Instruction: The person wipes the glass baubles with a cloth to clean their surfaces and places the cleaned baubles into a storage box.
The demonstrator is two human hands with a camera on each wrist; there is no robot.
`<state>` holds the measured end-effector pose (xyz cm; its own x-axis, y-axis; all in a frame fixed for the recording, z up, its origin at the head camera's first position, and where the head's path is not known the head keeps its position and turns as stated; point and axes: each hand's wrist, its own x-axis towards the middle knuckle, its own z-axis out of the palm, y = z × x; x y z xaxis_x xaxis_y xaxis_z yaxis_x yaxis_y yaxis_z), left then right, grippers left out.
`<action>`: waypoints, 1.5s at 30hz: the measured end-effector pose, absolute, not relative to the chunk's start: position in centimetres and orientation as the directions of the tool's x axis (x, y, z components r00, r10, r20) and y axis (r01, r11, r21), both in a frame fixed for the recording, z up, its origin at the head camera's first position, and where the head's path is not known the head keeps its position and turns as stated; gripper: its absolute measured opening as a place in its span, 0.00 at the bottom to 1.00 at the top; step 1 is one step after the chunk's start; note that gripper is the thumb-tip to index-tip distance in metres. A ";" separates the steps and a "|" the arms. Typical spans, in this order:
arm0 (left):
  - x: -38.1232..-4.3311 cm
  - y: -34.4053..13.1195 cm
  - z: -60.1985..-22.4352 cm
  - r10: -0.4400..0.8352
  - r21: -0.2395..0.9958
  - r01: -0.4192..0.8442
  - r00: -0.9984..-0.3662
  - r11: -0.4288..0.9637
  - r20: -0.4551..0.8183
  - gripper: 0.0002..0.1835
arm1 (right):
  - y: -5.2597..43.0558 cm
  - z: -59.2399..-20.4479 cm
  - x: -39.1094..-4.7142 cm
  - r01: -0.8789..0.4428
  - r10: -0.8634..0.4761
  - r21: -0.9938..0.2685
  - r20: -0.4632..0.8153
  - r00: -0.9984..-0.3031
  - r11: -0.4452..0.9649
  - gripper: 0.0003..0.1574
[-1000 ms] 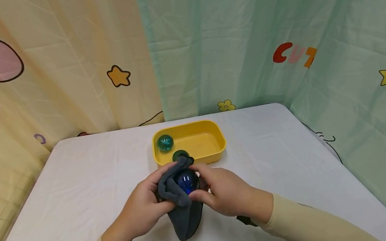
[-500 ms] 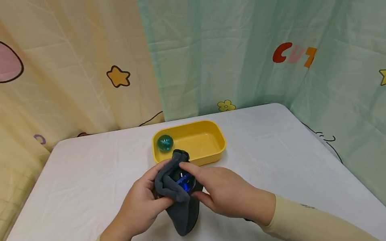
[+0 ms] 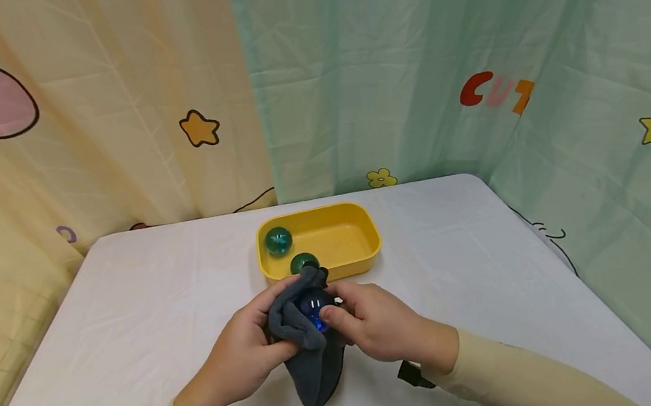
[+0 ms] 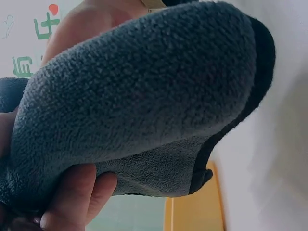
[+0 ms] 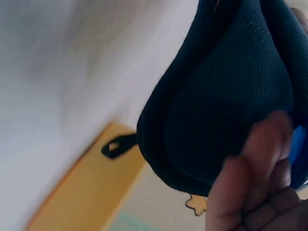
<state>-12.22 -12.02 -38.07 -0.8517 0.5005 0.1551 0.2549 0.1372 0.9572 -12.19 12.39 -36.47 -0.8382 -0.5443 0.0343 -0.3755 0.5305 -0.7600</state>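
Observation:
In the head view my left hand [image 3: 237,355] grips a dark grey fleecy cloth [image 3: 315,372], folded so that it wraps the left side of a blue glass ball [image 3: 311,306]. Thumb and fingers of my right hand [image 3: 384,322] hold the ball from the right, the thumb on its front. The cloth's lower end hangs down between the hands. Fleece [image 4: 139,91] fills most of the left wrist view, with fingertips curled on it from below. The right wrist view has the cloth's dark edging and a hanging loop [image 5: 115,146], and only a sliver of blue ball [image 5: 297,154].
Just beyond the hands stands a yellow tray [image 3: 343,245] on the white-covered table [image 3: 175,278]. One teal glass ball [image 3: 278,241] lies in its left part, and a green glass ball [image 3: 303,261] by its near wall is partly covered by the cloth. Printed curtains hang behind.
The right hand turned over the ball and back, its thumb now higher on the ball's front. The cloth went up toward the tray, hiding the green ball, then came back down.

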 end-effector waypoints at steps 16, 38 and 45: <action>-12.2 -12.3 -37.6 0.498 0.951 0.291 -0.843 0.105 0.202 0.42 | 12.7 -36.1 -12.1 -0.629 -0.618 -0.463 0.199 -0.760 0.625 0.36; -12.6 -12.3 -37.5 0.492 0.955 0.274 -0.851 0.113 0.186 0.41 | 12.6 -35.9 -12.3 -0.704 -0.653 -0.290 0.264 -0.710 0.648 0.38; -12.4 -12.1 -37.9 0.506 0.960 0.242 -0.851 0.140 0.141 0.42 | 12.4 -36.1 -12.5 -0.303 -0.555 -0.804 -0.040 -0.831 0.512 0.21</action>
<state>-12.37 -12.10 -37.94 -0.8507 0.5064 0.1407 0.2419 0.1396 0.9602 -12.53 12.37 -36.11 -0.8309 -0.5549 -0.0398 -0.3034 0.5120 -0.8036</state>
